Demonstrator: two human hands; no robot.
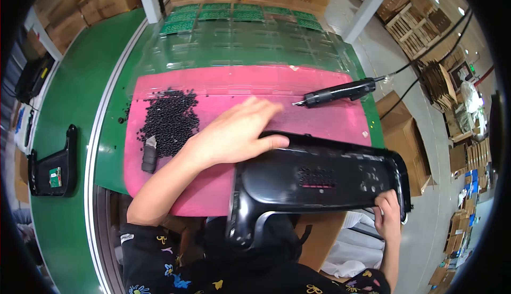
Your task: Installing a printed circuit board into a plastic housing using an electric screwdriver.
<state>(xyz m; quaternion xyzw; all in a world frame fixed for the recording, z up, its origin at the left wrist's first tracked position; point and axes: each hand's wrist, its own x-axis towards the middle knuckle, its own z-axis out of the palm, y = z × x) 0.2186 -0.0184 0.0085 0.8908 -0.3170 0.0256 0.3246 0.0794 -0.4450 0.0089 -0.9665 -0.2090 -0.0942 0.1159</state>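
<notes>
A black plastic housing (340, 179), a long shell with a curved leg and a small vent grid, is tilted over the near edge of the pink mat (213, 190). My right hand (387, 211) grips its lower right edge with curled fingers. At its upper left edge is my left hand (237, 134), fingers stretched out and a bit blurred, thumb over the rim; whether it touches is unclear. Left of that hand lies a pile of small black screws (169, 121). Beyond the housing an electric screwdriver (340, 92) lies on its side, its cable running up to the right.
Beside the screws is a small dark wrapped piece (149, 158). Clear plastic trays (239, 49) with green circuit boards (247, 13) stand at the back. Another black housing (53, 166) with a small board rests on the green surface at left. An open carton (402, 139) stands at right.
</notes>
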